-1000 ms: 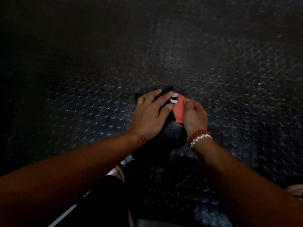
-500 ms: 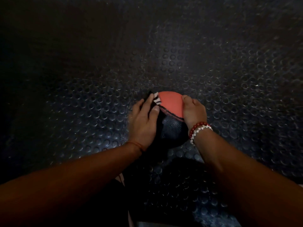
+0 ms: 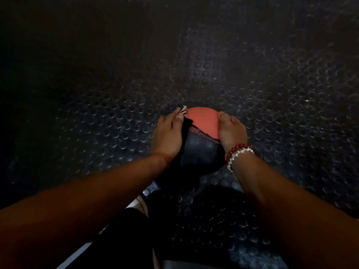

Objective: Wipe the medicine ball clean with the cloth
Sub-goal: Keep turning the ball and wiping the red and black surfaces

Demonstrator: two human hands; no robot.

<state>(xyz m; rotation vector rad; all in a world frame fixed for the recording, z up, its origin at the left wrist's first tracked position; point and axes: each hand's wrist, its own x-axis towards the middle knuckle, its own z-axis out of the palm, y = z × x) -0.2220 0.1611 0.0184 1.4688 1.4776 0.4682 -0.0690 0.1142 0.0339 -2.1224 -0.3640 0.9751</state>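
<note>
A medicine ball (image 3: pixel 202 140), black on the near half and orange-red on the far half, sits on the studded floor. My left hand (image 3: pixel 167 134) presses a dark cloth (image 3: pixel 186 123) with white stripes at its tip flat against the ball's left side, fingers straight. My right hand (image 3: pixel 232 132), with red and white bead bracelets at the wrist, rests against the ball's right side, thumb on the orange part. Most of the cloth is hidden under my left hand.
Dark rubber flooring with raised round studs (image 3: pixel 272 84) spreads all around the ball. My leg in black clothing (image 3: pixel 124 233) and a pale shoe edge (image 3: pixel 142 204) lie near the bottom, close to the ball.
My left hand slid the cloth from the top of the ball down to its left side, uncovering the orange panel. My right hand stayed on the right side.
</note>
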